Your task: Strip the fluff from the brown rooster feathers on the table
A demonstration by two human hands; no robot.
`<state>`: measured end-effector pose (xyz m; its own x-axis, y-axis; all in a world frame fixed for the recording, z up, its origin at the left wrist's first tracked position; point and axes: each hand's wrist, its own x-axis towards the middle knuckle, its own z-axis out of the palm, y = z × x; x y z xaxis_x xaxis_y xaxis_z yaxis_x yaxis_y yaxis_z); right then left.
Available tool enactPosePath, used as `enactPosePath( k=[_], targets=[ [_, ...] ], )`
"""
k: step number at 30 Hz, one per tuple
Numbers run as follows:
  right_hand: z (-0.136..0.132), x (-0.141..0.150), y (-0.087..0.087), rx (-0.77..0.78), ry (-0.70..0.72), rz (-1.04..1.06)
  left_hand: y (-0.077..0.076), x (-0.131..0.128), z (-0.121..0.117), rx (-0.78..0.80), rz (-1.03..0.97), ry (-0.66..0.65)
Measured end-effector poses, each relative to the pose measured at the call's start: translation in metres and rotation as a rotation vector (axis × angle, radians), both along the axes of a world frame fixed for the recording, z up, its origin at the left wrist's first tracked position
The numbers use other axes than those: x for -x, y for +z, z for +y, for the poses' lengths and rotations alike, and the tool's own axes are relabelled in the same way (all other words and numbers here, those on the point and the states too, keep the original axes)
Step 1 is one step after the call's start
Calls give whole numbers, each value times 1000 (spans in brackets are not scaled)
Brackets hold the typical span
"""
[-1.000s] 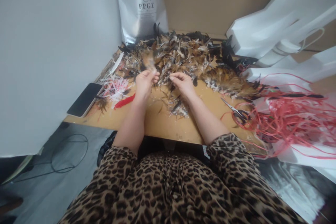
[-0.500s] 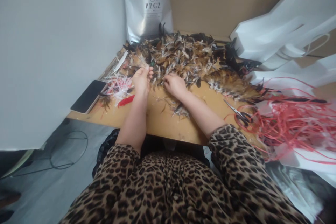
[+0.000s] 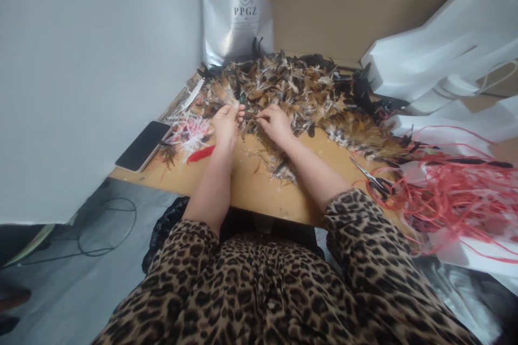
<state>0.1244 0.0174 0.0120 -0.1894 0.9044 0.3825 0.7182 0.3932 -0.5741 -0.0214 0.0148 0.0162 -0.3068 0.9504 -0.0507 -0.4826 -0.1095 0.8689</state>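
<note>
Your right hand (image 3: pixel 276 124) had changed its position since half a second before: its fingers, which were bent down at the edge of the feather pile (image 3: pixel 299 86), were now raised a little and pointed toward your left hand (image 3: pixel 225 125). Your left hand stayed at nearly the same place over the table (image 3: pixel 263 194). It was closed, and between thumb and fingers it pinched a small bunch of brown feathers (image 3: pixel 224 90). This bunch stood just beyond the fingertips, with its spread ends directed away from you. Your right hand had its thumb and forefinger close together, but it was not possible to tell whether something thin was between them. The bunch was to the left of this hand, apart from it. Scissors (image 3: pixel 370 176) lay well to the right.
</note>
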Motion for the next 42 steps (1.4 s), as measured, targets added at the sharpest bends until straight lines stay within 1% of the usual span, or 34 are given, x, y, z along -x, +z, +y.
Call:
enactPosePath(
  k=[2, 4, 5, 7, 9, 11, 14, 16, 17, 18, 20, 22, 23, 25, 30, 33, 38, 42],
  targets=[
    [-5, -13, 4, 84, 13, 317, 0, -2, -1, 3, 10, -35],
    [-11, -27, 7, 262, 4, 600, -1, -4, -4, 11, 23, -85],
    [-15, -34, 8, 343, -1, 714, -1, -6, -5, 16, 27, -118],
    [-20, -47, 8, 445, 0, 917, -1, -9, -8, 24, 23, -194],
    [-25, -57, 6, 486, 13, 1085, -2, -12, -11, 31, 3, -271],
    [-29, -63, 4, 532, 14, 1203, -3, -15, -12, 38, -17, -342],
    [-32, -67, 0, 620, -6, 1266, -6, -17, -14, 49, -17, -436],
    [-31, -69, -5, 628, -39, 1214, -8, -18, -14, 54, -8, -472],
    [-30, -70, -9, 591, -80, 1153, -9, -18, -13, 53, -3, -482],
    [-27, -72, -13, 526, -134, 1079, -10, -18, -13, 49, 2, -486],
    [-22, -76, -22, 345, -257, 929, -12, -18, -12, 43, 13, -487],
    [-17, -81, -28, 171, -342, 819, -13, -19, -11, 44, 16, -476],
    [-16, -84, -29, 111, -360, 771, -13, -19, -11, 47, 16, -471],
    [-17, -87, -25, 52, -356, 664, -13, -19, -11, 50, 19, -472],
    [-30, -97, 2, 52, -276, 397, -12, -19, -12, 33, 41, -491],
    [-39, -109, 13, 97, -251, 256, -11, -20, -14, 15, 56, -508],
    [-55, -130, 19, 282, -181, 2, -11, -23, -16, 9, 74, -537],
    [-60, -136, 14, 333, -170, -168, -12, -25, -17, 5, 84, -555]
  ],
)
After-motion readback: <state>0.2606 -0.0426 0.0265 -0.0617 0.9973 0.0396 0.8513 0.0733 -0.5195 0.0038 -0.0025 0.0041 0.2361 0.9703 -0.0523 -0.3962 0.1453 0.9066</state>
